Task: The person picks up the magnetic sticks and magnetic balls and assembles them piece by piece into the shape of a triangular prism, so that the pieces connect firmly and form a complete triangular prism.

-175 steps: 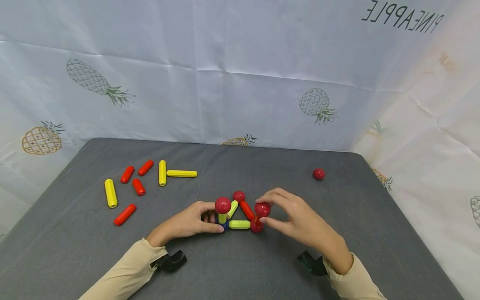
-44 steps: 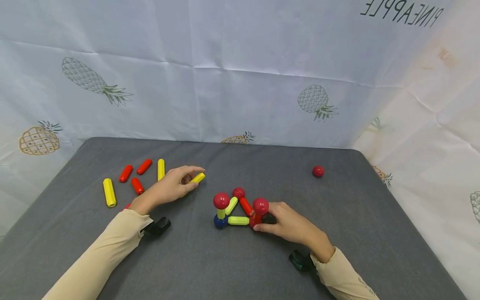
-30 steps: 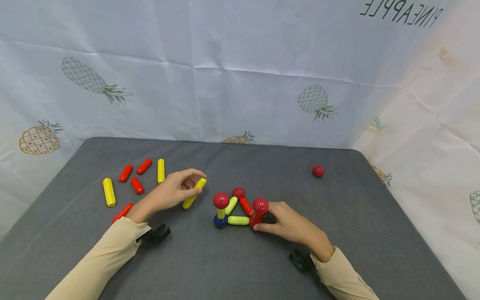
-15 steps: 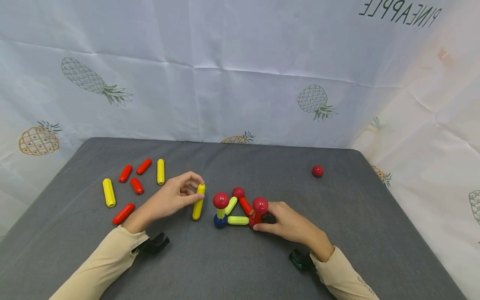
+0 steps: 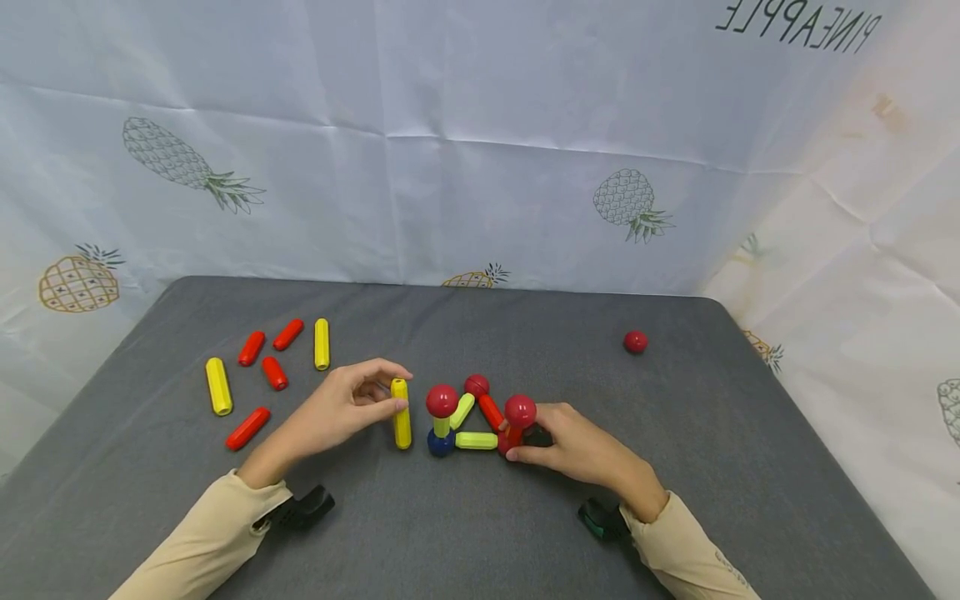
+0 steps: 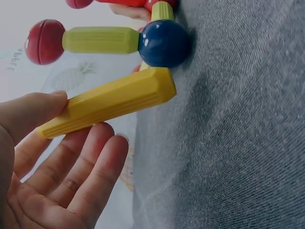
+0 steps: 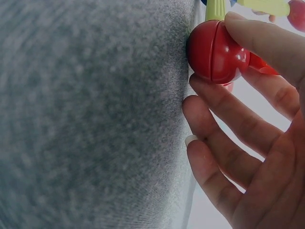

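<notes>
My left hand (image 5: 351, 404) pinches a long yellow rod (image 6: 109, 102) between thumb and fingers, held nearly upright just left of the built frame. That frame is a triangle of rods and balls: a blue ball (image 6: 165, 43), a lower red ball (image 7: 217, 50) and a back red ball (image 5: 477, 385). A short lime rod (image 6: 101, 39) rises from the blue ball with a red ball (image 5: 442, 401) on top. My right hand (image 5: 581, 446) grips the lower right red ball, from which a red rod (image 5: 514, 437) stands up under another red ball (image 5: 521, 411).
Several red rods (image 5: 247, 428) lie on the grey table (image 5: 420, 533) at the left, with two yellow rods (image 5: 218, 386) among them. A loose red ball (image 5: 636, 342) lies at the back right. A pineapple-print curtain (image 5: 480, 167) hangs behind the table.
My left hand has picked the yellow rod up from the back left, turned it upright and brought it nearer the blue ball. Earlier, my right hand moved from the upper red ball to the lower one.
</notes>
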### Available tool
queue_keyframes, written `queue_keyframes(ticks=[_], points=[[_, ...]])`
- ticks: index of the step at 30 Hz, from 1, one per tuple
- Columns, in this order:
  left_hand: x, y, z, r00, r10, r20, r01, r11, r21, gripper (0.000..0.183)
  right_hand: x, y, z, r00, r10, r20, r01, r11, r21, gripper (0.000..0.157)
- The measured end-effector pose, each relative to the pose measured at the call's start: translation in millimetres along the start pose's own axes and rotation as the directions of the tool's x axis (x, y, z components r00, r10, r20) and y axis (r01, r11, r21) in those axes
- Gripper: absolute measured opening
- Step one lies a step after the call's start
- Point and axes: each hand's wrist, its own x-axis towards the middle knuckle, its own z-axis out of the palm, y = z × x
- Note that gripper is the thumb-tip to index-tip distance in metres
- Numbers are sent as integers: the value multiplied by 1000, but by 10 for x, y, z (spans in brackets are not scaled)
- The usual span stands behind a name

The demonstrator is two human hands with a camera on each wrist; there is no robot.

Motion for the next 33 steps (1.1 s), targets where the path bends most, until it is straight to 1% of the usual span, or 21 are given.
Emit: queue_keyframes(ticks=[6, 13, 17, 20, 22, 25, 29, 33], points=[[-57, 11, 39, 999, 33, -10, -34, 996, -85, 28, -2, 1, 0, 1000, -3, -1, 3, 1000, -1, 20], [-134, 26, 84, 998, 63, 24, -58, 980, -188, 28, -2, 4, 0, 1000, -13, -4, 13, 1000, 0, 19], [-166, 51, 109, 994, 99, 45, -85, 967, -242, 27, -1, 2, -2, 1000, -6, -2, 6, 1000, -2, 20], [-179, 70, 135, 989, 140, 57, -118, 952, -281, 25, 0, 2, -3, 1000, -2, -2, 2, 1000, -2, 20], [-184, 87, 156, 985, 159, 61, -134, 943, -304, 23, 2, 8, -1, 1000, -11, -4, 11, 1000, 0, 20], [-190, 112, 195, 980, 190, 57, -163, 934, -317, 23, 3, 14, 4, 1000, -26, -9, 26, 1000, 4, 18], [-198, 152, 259, 972, 234, 33, -214, 928, -304, 25, 3, 20, 8, 999, -32, -10, 32, 999, 4, 18], [-198, 190, 325, 954, 301, 9, -286, 914, -287, 25, 3, 19, 10, 1000, -29, -10, 29, 1000, 3, 17]])
